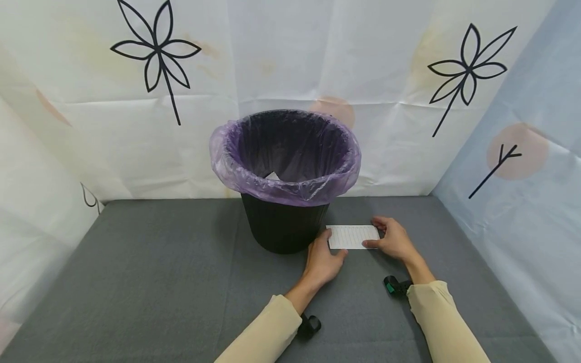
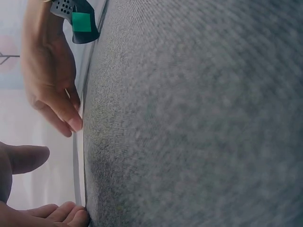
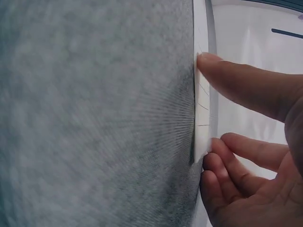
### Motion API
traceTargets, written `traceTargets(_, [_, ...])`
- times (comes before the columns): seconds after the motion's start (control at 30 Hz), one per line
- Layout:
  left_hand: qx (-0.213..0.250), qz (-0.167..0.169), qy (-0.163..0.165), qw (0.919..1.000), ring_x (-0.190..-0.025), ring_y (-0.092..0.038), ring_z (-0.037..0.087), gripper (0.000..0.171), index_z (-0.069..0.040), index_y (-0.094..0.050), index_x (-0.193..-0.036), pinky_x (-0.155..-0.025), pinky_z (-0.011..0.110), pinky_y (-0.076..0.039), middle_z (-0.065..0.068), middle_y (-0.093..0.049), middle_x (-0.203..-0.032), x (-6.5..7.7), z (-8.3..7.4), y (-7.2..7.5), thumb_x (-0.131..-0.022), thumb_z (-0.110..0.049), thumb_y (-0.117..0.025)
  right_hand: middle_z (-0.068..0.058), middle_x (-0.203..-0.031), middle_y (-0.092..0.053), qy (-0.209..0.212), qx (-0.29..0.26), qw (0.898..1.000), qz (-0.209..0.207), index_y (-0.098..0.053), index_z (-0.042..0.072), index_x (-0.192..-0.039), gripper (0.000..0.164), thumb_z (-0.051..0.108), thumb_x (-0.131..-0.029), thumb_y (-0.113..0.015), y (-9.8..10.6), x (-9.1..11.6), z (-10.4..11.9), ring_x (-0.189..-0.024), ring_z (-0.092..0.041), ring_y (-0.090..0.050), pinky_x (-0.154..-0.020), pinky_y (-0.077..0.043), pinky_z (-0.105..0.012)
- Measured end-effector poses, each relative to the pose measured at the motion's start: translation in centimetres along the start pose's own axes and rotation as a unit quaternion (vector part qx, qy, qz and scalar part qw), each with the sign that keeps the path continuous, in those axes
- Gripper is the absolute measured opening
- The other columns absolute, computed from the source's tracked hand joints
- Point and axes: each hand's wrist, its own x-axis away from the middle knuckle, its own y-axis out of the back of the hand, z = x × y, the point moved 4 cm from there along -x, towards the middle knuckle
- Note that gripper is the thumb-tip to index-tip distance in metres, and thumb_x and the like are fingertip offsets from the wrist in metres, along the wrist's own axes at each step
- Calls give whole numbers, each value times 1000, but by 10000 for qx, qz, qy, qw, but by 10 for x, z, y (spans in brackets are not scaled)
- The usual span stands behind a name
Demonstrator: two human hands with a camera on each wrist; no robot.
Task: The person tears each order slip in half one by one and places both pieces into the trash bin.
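A small white lined slip of paper (image 1: pixel 351 237) lies on the grey cloth, to the right of a black bin (image 1: pixel 283 222). At the paper's left end rests my left hand (image 1: pixel 324 259). Its fingertips touch the edge there while the thumb (image 2: pixel 29 159) stands apart, near the front edge. Around the right end is my right hand (image 1: pixel 394 239). Its thumb (image 3: pixel 246 90) touches the paper near the front edge, and the loosely bent fingers (image 3: pixel 236 175) meet the end corner. Thumb and fingers of each hand are spread apart.
A purple plastic liner (image 1: pixel 222 151) is folded over the bin's rim, with a white scrap (image 1: pixel 273 176) visible inside. Printed fabric walls (image 1: pixel 390 151) stand behind and at both sides. Grey cloth (image 1: pixel 159 277) covers the table. Dark wrist devices (image 1: pixel 397 286) hang below both wrists.
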Motion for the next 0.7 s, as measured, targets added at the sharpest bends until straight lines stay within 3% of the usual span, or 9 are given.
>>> traceTargets(0.13, [38,57,60,10000,-128,-54,38,59,9,-52,-139,-107,47,-42,25,-57,-137,0,-1,-1,-89,-12,-76,-32,-115,-65,53,331,9994,31,-60,-17,-124,66,13,-75,-91,2,-1,1,-103,-45,-60,-90,-46,-58])
traceTargets(0.3, [29,39,37,10000,-126,-55,38,58,9,-54,-138,-106,48,-43,25,-59,-134,0,-1,1,-89,-11,-76,-23,-99,-68,-48,420,9991,79,-66,-14,-113,57,18,-73,-92,4,-2,-1,-90,-36,-62,-77,-48,-47])
traceTargets(0.5, [18,109,107,9999,-127,-54,38,57,8,-53,-139,-108,48,-42,24,-59,-135,-1,-1,0,-90,-11,-76,-19,-98,-62,-568,-152,9982,92,-57,-11,-113,50,12,-80,-87,5,0,-7,-89,-29,-58,-73,-46,-35])
traceTargets(0.7, [-8,132,103,9999,-129,-53,38,58,9,-53,-139,-109,48,-41,25,-57,-138,-1,-2,0,-89,-11,-76,-15,-92,-61,-580,-622,9964,-45,-58,-11,-109,32,2,-87,-78,6,2,-5,-80,-21,-53,-64,-44,-25])
